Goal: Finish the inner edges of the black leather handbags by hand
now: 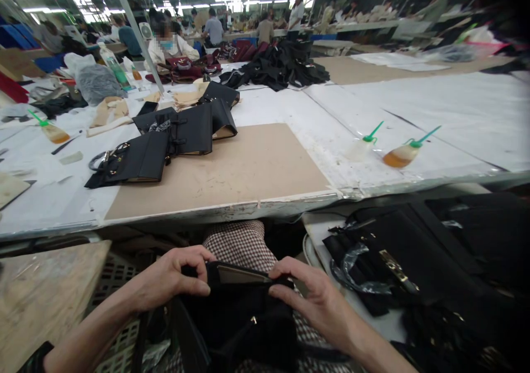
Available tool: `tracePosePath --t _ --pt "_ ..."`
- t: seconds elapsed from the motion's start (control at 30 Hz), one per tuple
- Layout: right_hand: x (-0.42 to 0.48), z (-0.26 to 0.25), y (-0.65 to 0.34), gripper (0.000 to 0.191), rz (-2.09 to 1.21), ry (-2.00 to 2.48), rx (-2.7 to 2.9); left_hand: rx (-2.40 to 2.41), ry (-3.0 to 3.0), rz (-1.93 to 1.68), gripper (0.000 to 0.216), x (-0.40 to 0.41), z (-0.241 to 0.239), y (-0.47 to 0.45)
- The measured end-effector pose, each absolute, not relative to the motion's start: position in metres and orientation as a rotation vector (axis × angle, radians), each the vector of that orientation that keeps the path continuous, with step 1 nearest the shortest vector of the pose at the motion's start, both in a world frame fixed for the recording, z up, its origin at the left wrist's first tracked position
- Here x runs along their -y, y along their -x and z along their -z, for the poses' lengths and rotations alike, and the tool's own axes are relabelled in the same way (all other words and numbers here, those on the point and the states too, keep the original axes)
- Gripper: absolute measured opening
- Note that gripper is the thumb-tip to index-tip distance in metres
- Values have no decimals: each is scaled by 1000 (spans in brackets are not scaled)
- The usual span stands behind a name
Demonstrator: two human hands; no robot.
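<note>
A black handbag rests on my lap with its mouth towards the table, a beige lining strip showing inside the opening. At the bag's left top corner, my left hand pinches the rim between thumb and fingers. My right hand grips the same rim near the right corner, thumb below and fingers above. A small gold-coloured fitting shines on the bag's dark front. The lower part of the bag is dark and hard to make out.
Black handbags lie on a brown board on the white-covered table. Glue bottles with green nozzles stand to the right. More black bags pile at my right; a wooden board lies at left. A person sits across the table.
</note>
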State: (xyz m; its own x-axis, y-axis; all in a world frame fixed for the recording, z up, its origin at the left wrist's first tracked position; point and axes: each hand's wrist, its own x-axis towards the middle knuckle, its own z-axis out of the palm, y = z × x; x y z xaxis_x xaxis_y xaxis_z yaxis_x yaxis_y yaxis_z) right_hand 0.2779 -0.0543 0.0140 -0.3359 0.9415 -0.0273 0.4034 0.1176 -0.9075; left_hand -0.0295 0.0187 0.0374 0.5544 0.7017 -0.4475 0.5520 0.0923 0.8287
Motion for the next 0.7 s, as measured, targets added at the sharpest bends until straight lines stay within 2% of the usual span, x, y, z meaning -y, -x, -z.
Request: tracePosePath --t 0.17,0.37,0.7 --pt "48 -19 -276 25 -1191 1213 1946 -1055 -1559 -151 20 -20 -40 28" --pt "36 -30 -272 27 -1180 1157 2124 -1033 -1537 -181 19 -19 -40 29" --pt "31 -31 -263 6 -1126 1106 2100 -1053 -1525 -213 21 -15 -38 40"
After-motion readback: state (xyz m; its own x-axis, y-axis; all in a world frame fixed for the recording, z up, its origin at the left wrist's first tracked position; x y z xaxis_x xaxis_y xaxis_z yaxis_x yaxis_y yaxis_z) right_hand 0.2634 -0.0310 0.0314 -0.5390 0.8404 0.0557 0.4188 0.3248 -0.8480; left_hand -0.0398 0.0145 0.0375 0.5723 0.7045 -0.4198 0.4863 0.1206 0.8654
